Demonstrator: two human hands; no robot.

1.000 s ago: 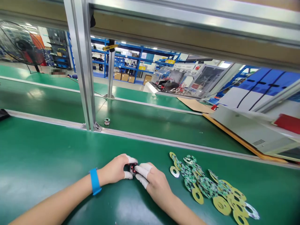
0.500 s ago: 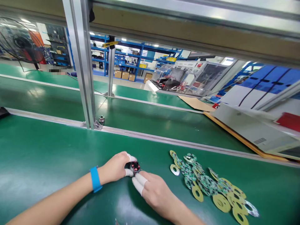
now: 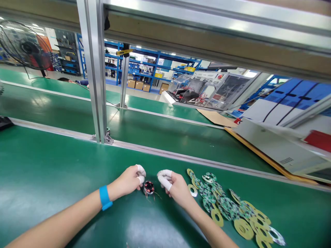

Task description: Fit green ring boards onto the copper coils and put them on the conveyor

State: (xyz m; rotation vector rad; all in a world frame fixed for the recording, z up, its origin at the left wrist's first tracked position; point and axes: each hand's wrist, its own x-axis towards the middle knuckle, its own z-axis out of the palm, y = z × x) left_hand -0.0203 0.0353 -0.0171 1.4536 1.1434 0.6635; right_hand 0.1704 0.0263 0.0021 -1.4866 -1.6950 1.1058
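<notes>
A small motor stator (image 3: 149, 187) with reddish copper windings and a dark centre stands on the green work surface (image 3: 64, 165). Thin loose wires stick out toward its lower right. Just left of it is my left hand (image 3: 129, 181), white finger covers on thumb and forefinger, the curled fingertips slightly apart and off the part. My right hand (image 3: 173, 184), with white finger covers too, hovers to the stator's right, thumb and forefinger pinched together. Whether anything tiny sits between those tips cannot be made out.
Ring-shaped circuit boards (image 3: 227, 203), green and yellowish, lie in a loose pile to the right. A metal upright (image 3: 94, 75) rises from the rail (image 3: 165, 153) behind my hands. A grey panel (image 3: 279, 148) leans at the far right; a fan (image 3: 28, 48) stands far left.
Both hands have let go of the stator, which now stands by itself. My right hand has moved up and to the right; my left has drawn slightly left.
</notes>
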